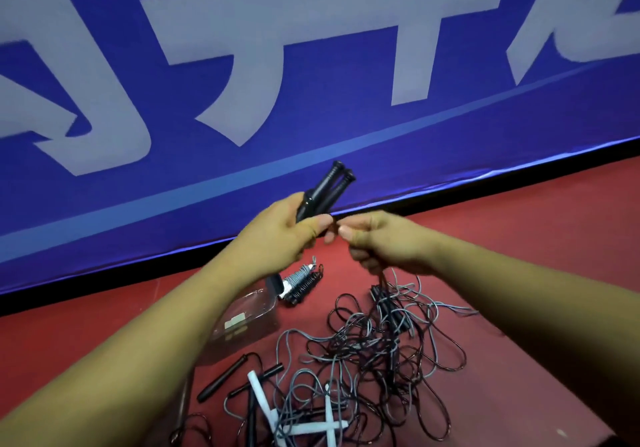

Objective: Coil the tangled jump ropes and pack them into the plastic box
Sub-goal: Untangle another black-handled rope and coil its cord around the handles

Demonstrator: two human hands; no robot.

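My left hand [281, 231] grips two black jump-rope handles [329, 187] held side by side, their ends pointing up and right. Just to its right, my right hand [379, 244] pinches a thin dark rope cord that hangs down from its fist. On the red floor below lies a tangled pile of black and grey ropes [377, 346]. Loose black handles [221, 379] and white handles [263, 401] lie at the pile's left. A clear plastic box [254, 315] stands on the floor under my left forearm, partly hidden by it.
Two coiled ropes, one grey-white and one black [302, 282], lie beside the box's far corner. A blue banner with large white characters [242, 65] stands along the floor's far edge. Bare red floor [519, 238] stretches to the right.
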